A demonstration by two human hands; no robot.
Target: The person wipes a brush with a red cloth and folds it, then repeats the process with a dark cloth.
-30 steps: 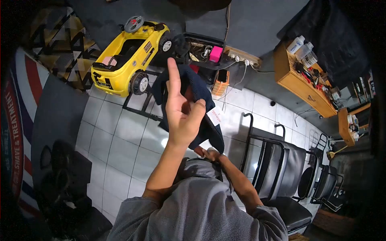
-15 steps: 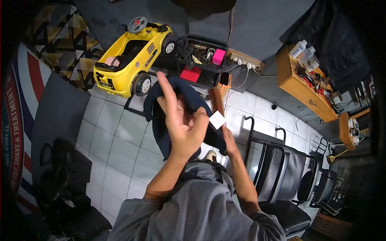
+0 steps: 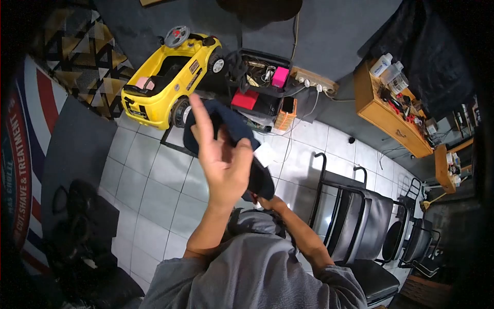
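Observation:
A dark navy cap [image 3: 231, 121] hangs in front of me, its hollow side facing my body and a white tag [image 3: 265, 154] on its right edge. My left hand [image 3: 221, 162] grips the cap, thumb pressed on the edge by the tag and index finger stretched upward. Below the cap's lower right end is my right hand [image 3: 274, 204], its fingers partly covered by the fabric. A small reddish-brown piece of the brush [image 3: 250, 196] shows beside those fingers; the rest of it is hidden behind the cap.
A yellow toy car [image 3: 172, 77] stands ahead on the left, beside a black shelf [image 3: 265, 105] with cables and boxes. Black chairs [image 3: 363, 221] line the right side. A wooden drawer cabinet [image 3: 391, 121] holding bottles and tools is on the right wall. A striped sign [image 3: 38, 170] stands left.
My right hand has moved down and left with the brush, which has gone from beside the cap to mostly behind it. The cap has shifted slightly left and turned, with my left hand still gripping it.

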